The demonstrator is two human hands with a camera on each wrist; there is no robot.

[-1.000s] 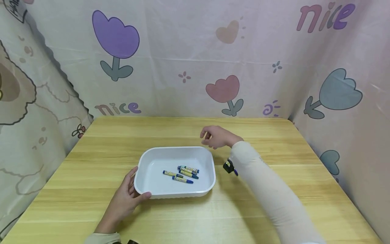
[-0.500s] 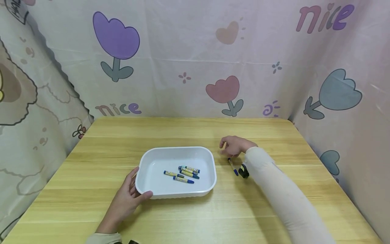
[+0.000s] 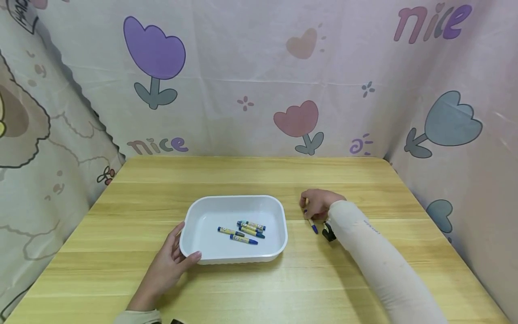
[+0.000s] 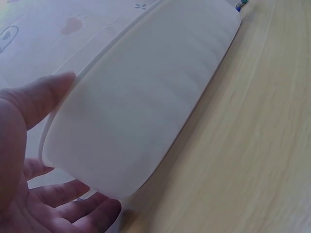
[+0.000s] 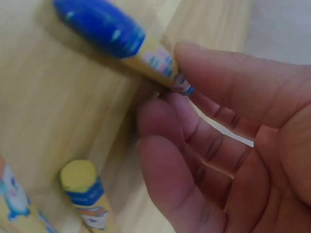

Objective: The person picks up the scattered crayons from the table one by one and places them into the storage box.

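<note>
My left hand (image 3: 163, 267) grips a white plastic tray (image 3: 234, 260) at its near left corner. In the left wrist view, the thumb lies at the rim of the tray (image 4: 141, 97), with the fingers at its end wall. Several yellow-wrapped crayons (image 3: 243, 239) with blue or dark tips lie inside. To the tray's right, my right hand (image 3: 319, 203) pinches the far end of a blue crayon (image 3: 314, 228) between thumb and fingers. The right wrist view shows the tip of that blue crayon (image 5: 102, 26) pointing away from the palm, close to the tabletop.
Two more yellow-wrapped things, one a crayon with a blue band (image 5: 85, 187), lie beside the right hand in its wrist view; the arm mostly hides them from the head view. The wooden table (image 3: 243, 297) ends at a patterned cloth backdrop (image 3: 226, 112).
My right hand has moved right and down from beyond the tray's far right corner to the blue crayon, and now pinches its end. The left hand stays on the tray.
</note>
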